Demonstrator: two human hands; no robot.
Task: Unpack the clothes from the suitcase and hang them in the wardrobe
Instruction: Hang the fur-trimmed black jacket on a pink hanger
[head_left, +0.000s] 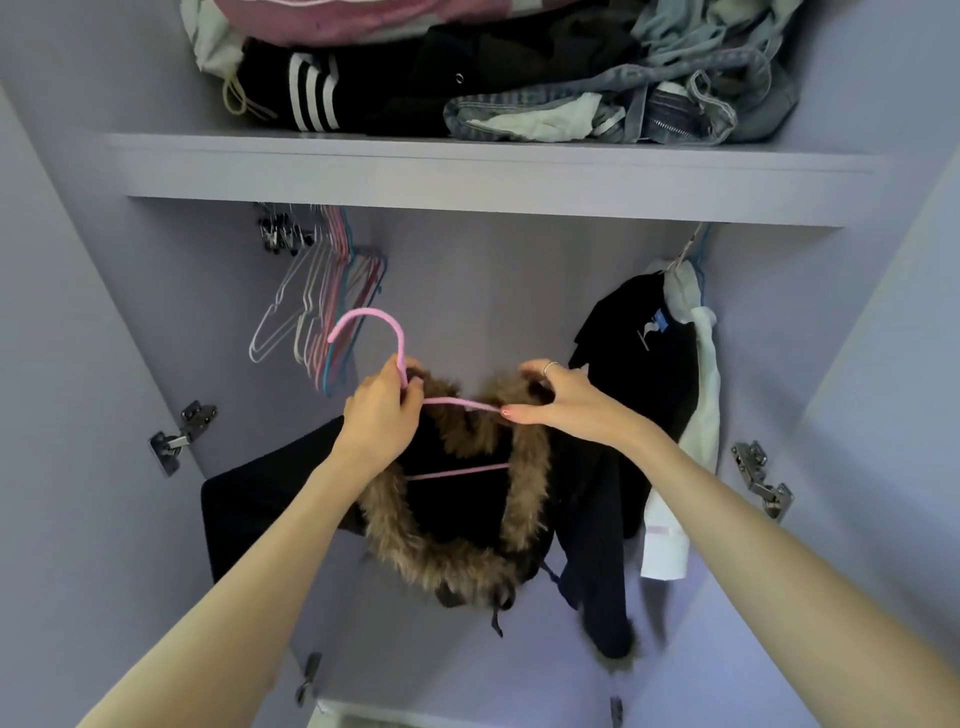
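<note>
Lilac wardrobe interior (467, 270) faces us, its rail hidden under the shelf (488, 171). Black fur-trimmed coat (457, 499) hangs mid-air on a pink wire hanger (374, 332), hook up, bar running left-right. Our left hand (382, 415) grips its neck; right hand (561, 402) pinches coat collar onto its shoulder. Empty hangers (322, 306) crowd left, hung dark garment (644, 353) right; gap between looks free.
</note>
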